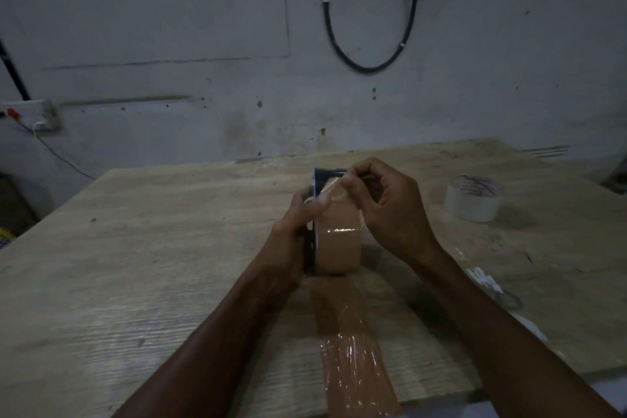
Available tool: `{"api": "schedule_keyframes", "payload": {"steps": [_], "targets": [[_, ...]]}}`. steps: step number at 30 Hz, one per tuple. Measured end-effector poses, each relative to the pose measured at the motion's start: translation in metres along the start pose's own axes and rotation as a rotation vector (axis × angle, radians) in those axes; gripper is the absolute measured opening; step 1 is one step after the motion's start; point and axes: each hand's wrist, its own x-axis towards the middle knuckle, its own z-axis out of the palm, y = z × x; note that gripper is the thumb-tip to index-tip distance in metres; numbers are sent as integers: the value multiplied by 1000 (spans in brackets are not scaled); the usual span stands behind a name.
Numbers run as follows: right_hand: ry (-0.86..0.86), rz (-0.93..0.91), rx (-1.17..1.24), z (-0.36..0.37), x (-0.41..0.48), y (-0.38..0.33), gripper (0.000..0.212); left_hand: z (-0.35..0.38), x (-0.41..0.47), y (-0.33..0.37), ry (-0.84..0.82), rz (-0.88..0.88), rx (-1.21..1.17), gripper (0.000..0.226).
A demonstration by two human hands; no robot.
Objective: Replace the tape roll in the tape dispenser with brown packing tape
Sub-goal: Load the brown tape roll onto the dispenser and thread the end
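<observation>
A roll of brown packing tape [339,248] sits on edge inside a dark tape dispenser [320,180] at the middle of the wooden table. My left hand [298,227] grips the dispenser's left side, thumb on the roll. My right hand [380,204] pinches the free end of the brown tape at the top of the roll, beside the dispenser's front. A clear tape roll [474,197] with a white core lies flat on the table to the right, apart from both hands.
A strip of brown tape [353,349] is stuck along the wooden table [152,248] from the dispenser to the near edge. Scraps of clear tape [488,285] lie at the right. A stained wall with a hanging black cable [369,68] stands behind; a socket box [32,114] is at left.
</observation>
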Motion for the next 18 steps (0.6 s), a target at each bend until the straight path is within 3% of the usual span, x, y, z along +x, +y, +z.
{"api": "schedule_keyframes", "payload": {"steps": [2, 6, 12, 18], "targets": [[-19, -9, -4, 5, -1, -1, 11, -2, 2, -1, 47, -10, -50, 92], [-34, 26, 15, 7, 1, -2, 12, -3, 5, 0, 95, -19, -48, 83], [-83, 109, 80, 8, 3, -4, 5, -6, 9, -2, 61, -36, -85, 90], [-171, 254, 205, 6, 9, -6, 13, -6, 9, -2, 64, -49, -89, 89]]}}
